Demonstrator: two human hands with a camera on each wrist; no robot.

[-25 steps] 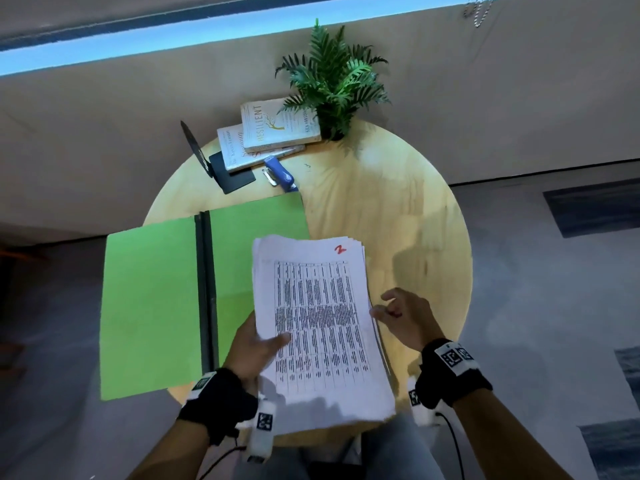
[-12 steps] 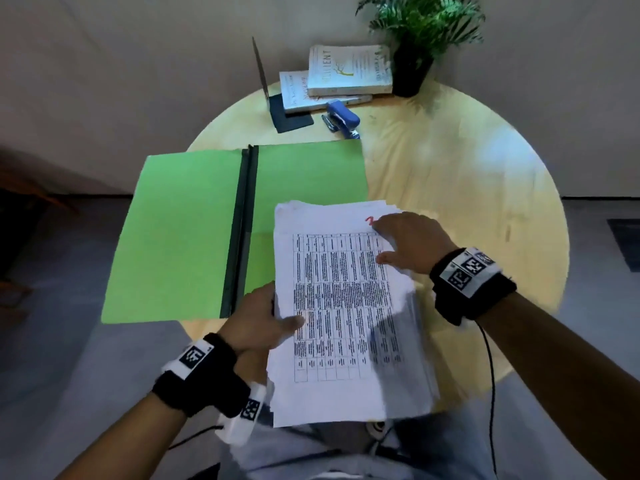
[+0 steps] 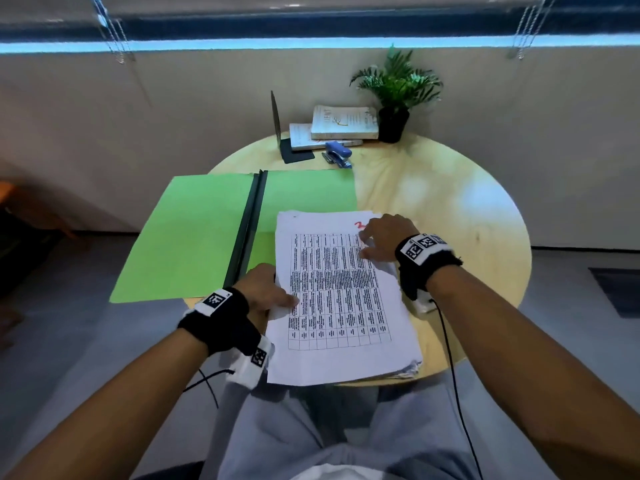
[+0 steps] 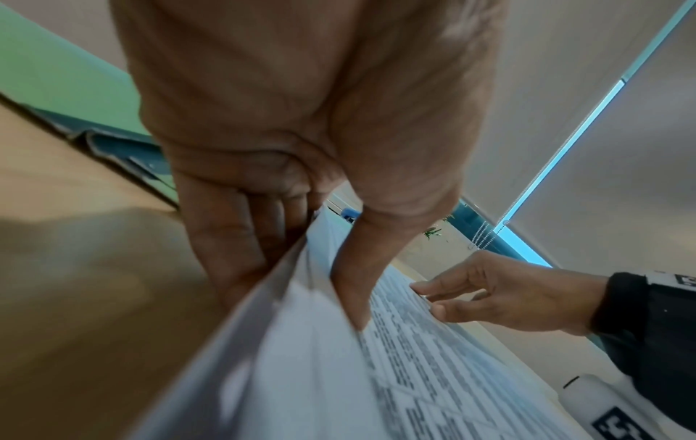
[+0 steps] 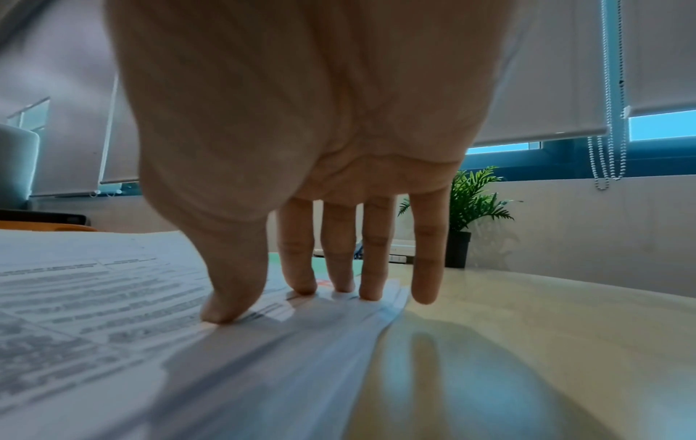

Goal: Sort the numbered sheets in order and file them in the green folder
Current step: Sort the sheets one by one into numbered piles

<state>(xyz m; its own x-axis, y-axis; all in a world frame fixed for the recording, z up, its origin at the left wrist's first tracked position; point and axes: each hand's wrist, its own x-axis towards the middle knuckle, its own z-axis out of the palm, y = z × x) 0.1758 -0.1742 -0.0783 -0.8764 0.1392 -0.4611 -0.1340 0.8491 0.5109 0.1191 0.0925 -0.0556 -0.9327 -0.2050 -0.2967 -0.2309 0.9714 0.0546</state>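
Note:
A stack of white printed sheets [image 3: 341, 299] lies on the round wooden table [image 3: 450, 209], with a red number at the top right of its top page. My left hand [image 3: 266, 292] grips the stack's left edge, thumb on top and fingers underneath [image 4: 226, 238]. My right hand [image 3: 381, 240] rests with straight fingertips [image 5: 301, 285] on the stack's top right corner, partly covering the red number. The green folder [image 3: 194, 237] lies open flat to the left, its dark spine [image 3: 247, 230] down the middle; the stack overlaps its right flap.
At the back of the table stand a potted plant [image 3: 396, 95], two stacked books [image 3: 341, 124], a blue stapler [image 3: 337, 154] and a dark bookend [image 3: 280, 133]. Behind is a wall with window blinds. My lap is below the table's near edge.
My right hand moved from the stack's right edge up to its top right corner and now rests there. The left hand kept its hold. The head view shifted.

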